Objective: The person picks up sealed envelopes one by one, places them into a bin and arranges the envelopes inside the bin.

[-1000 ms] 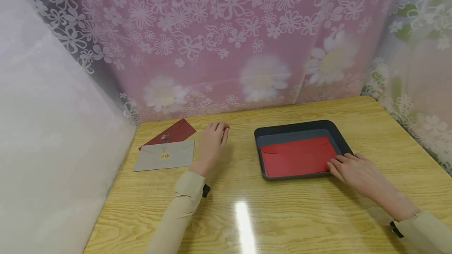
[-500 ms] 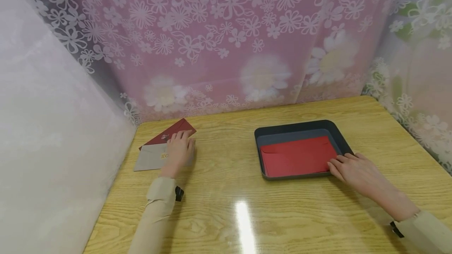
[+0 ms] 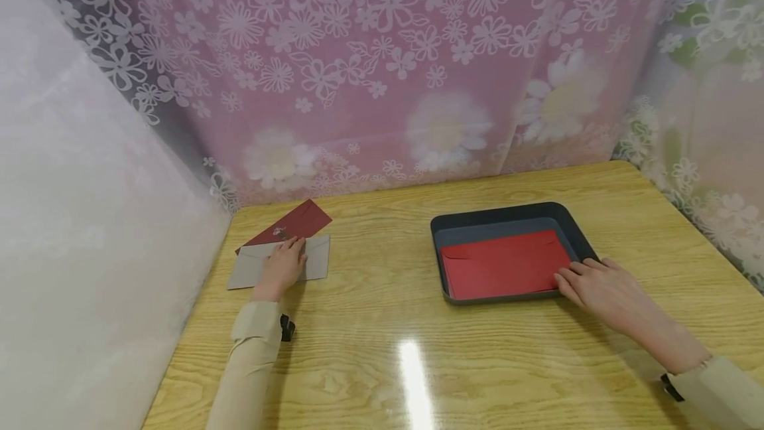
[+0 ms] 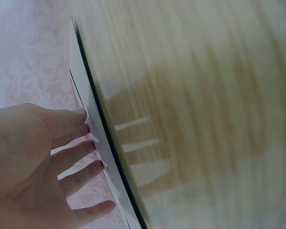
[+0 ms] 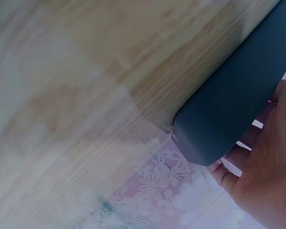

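Observation:
A grey envelope (image 3: 319, 259) lies at the left of the table, partly over a dark red envelope (image 3: 298, 219). My left hand (image 3: 282, 269) is on the grey one, its fingertips touching the upper face and its palm hiding the gold mark. In the left wrist view the fingers (image 4: 81, 176) are spread and nearly straight against it. To the right stands a dark blue-grey tray (image 3: 495, 217) with a bright red envelope (image 3: 507, 264) inside. My right hand (image 3: 605, 294) holds the tray's near right corner, fingertips hooked over the rim; in the right wrist view the tray's wall hides the fingertips.
The wooden table (image 3: 382, 324) has bare wood between the envelopes and the tray. Flowered curtains (image 3: 382, 85) stand along its back and right, and a pale sheet (image 3: 107, 217) hangs at its left. A bright reflection crosses the front middle.
My left hand has moved left from the bare wood beside the envelopes, across the grey envelope's right part, and come down on its middle. The right hand and tray have stayed put.

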Demonstrator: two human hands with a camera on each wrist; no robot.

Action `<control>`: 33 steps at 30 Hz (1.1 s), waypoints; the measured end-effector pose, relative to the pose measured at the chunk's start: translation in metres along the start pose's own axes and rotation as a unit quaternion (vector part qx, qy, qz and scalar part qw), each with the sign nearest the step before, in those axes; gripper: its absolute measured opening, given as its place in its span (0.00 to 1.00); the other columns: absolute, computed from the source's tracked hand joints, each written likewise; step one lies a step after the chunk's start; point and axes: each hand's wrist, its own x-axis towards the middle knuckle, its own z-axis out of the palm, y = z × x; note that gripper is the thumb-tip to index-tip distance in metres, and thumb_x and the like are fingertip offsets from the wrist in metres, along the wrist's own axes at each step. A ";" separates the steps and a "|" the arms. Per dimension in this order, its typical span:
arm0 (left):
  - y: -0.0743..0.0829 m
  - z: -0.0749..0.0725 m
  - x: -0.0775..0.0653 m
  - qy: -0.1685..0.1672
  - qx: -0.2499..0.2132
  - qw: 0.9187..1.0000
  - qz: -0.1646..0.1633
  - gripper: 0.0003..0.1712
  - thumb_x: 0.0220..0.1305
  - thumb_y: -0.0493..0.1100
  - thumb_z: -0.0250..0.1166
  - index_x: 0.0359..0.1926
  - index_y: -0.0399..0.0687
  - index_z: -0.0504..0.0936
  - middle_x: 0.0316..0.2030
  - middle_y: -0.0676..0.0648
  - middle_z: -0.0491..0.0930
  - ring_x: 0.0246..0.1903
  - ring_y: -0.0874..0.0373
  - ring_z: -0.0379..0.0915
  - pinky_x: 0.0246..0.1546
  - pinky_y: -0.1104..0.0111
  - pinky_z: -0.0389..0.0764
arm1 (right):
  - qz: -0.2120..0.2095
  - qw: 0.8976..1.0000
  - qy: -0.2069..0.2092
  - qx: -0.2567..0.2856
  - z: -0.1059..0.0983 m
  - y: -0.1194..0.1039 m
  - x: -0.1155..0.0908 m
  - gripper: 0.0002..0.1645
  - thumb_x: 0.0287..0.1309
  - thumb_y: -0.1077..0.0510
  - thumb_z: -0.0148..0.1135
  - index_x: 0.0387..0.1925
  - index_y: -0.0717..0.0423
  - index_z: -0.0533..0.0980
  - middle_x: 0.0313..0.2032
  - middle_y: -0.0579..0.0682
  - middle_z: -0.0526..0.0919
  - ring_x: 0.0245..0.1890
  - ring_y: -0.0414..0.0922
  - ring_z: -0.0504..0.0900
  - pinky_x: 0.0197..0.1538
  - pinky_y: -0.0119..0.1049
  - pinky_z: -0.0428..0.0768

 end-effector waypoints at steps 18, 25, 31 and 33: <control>0.018 0.001 -0.002 -0.002 0.008 1.000 0.027 0.27 0.79 0.43 0.55 0.72 0.35 0.68 0.70 0.31 0.66 0.67 0.31 0.64 0.60 0.41 0.72 | -0.010 1.000 0.006 -0.006 0.001 0.000 0.000 0.55 0.76 0.40 0.06 0.38 0.57 0.84 0.34 0.52 0.85 0.32 0.54 0.81 0.33 0.48 0.78; 0.040 0.001 -0.006 -0.006 -0.002 0.999 0.039 0.27 0.78 0.44 0.56 0.72 0.36 0.68 0.70 0.33 0.67 0.67 0.33 0.65 0.62 0.42 0.71 | -0.019 1.000 0.015 -0.013 0.002 0.001 0.000 0.55 0.77 0.41 0.06 0.37 0.57 0.84 0.33 0.52 0.84 0.31 0.53 0.80 0.30 0.47 0.77; 0.059 0.005 -0.011 0.000 -0.005 0.998 0.056 0.27 0.77 0.45 0.57 0.71 0.37 0.70 0.69 0.34 0.69 0.66 0.33 0.66 0.61 0.42 0.73 | -0.013 1.000 0.004 -0.006 0.001 0.000 0.000 0.56 0.76 0.40 0.05 0.38 0.57 0.84 0.34 0.52 0.85 0.32 0.53 0.81 0.32 0.48 0.78; 0.065 0.006 -0.012 0.003 -0.003 0.998 0.059 0.27 0.77 0.46 0.58 0.71 0.38 0.71 0.68 0.35 0.70 0.66 0.34 0.67 0.59 0.41 0.73 | -0.011 1.000 0.001 -0.004 0.001 0.000 0.000 0.56 0.76 0.40 0.05 0.38 0.57 0.84 0.35 0.52 0.85 0.33 0.54 0.81 0.33 0.48 0.78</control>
